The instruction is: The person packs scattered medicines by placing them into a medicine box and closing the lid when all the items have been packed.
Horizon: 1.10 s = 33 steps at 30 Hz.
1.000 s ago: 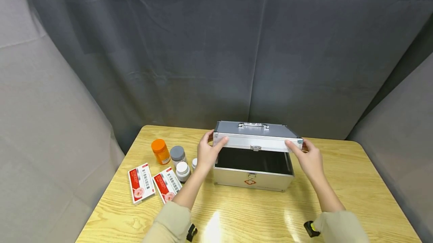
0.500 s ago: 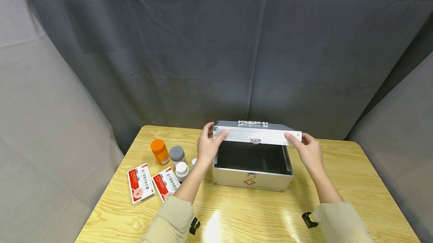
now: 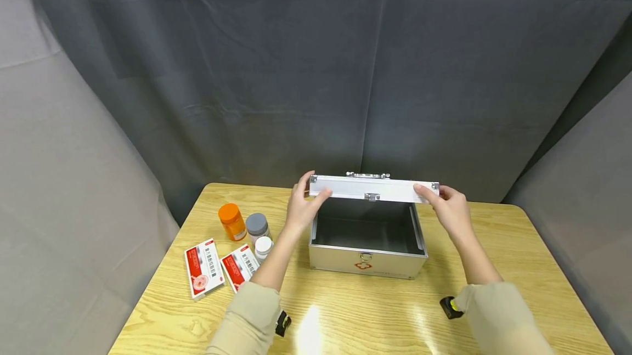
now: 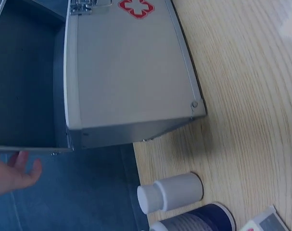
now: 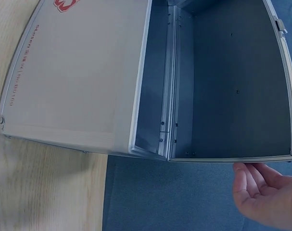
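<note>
A silver first-aid box [image 3: 340, 259] with a red cross on its front stands on the table, its lid [image 3: 345, 186] raised and tilted back. The lid has a metal handle on top and a latch at its front edge. My left hand [image 3: 302, 207] holds the lid's left front corner, thumb on the front face and fingers at the side. At the opposite corner my right hand [image 3: 450, 213] grips the lid the same way. The dark interior [image 5: 242, 82] shows in the right wrist view, with fingers [image 5: 254, 180] against the lid's side edge.
Left of the box stand an orange bottle [image 3: 232, 222], a grey-capped bottle [image 3: 257, 224] and a white bottle [image 3: 264, 246]. Two red-and-white medicine boxes [image 3: 204, 268] lie nearer the front left. A small white bottle [image 4: 177, 192] stands close beside the box. Grey curtain [image 3: 276, 97] hangs behind the table [image 3: 370, 311].
Both hands have swung the lid further up and back, so its front face now turns toward me and more of the box's inside shows. The bottles and medicine boxes stay put.
</note>
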Tool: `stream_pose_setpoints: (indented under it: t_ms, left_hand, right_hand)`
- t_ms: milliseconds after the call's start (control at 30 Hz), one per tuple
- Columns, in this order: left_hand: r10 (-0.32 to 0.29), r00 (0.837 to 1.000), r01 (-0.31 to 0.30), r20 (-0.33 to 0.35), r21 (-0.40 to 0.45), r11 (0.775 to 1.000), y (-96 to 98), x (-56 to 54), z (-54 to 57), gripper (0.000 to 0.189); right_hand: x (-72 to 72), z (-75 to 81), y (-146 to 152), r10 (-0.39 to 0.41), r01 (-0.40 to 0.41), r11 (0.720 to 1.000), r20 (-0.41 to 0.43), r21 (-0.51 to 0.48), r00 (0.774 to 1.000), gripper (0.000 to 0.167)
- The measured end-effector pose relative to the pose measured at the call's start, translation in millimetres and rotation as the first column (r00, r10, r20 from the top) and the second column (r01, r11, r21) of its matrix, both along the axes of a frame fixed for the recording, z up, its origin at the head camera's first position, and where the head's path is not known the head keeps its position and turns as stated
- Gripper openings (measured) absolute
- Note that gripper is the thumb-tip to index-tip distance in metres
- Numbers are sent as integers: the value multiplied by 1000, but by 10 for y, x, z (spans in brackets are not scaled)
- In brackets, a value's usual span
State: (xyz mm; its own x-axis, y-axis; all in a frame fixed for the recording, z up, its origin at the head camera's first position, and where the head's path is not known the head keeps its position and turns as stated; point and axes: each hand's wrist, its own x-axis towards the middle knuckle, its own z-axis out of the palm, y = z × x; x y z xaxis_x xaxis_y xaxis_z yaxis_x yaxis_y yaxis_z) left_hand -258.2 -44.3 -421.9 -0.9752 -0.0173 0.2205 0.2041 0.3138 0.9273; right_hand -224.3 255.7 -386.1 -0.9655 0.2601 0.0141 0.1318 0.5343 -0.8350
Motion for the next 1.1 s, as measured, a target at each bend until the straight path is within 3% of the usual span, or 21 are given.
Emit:
stream_pose_setpoints:
  t_ms: [167, 267, 467, 767, 1000, 1100]
  left_hand:
    - [-126, 992, 126, -6, 4, 992, -99, -22, -18, 74]
    - [-162, 986, 162, -34, -16, 987, -146, -48, -21, 74]
    - [-132, 983, 129, -126, -31, 991, -204, -147, -35, 61]
    - [-135, 980, 130, -146, -39, 991, -260, -280, -3, 51]
    - [-171, 982, 172, -75, 12, 985, -269, -318, 28, 51]
    - [-196, 979, 198, -54, 27, 980, -269, -264, 133, 50]
  right_hand:
    - [-12, 27, -3, -7, 7, 1000, -3, 13, 1000, 82]
    - [-20, 41, -4, -7, 7, 1000, -2, 19, 1000, 81]
    - [-43, 49, -1, 9, -9, 999, 5, 45, 1000, 80]
    - [-41, 42, 11, 22, -22, 999, 7, 34, 1000, 84]
    - [-47, -7, 73, 66, -65, 997, -10, 36, 998, 77]
    - [-33, -62, 134, 101, -103, 994, -47, -38, 994, 71]
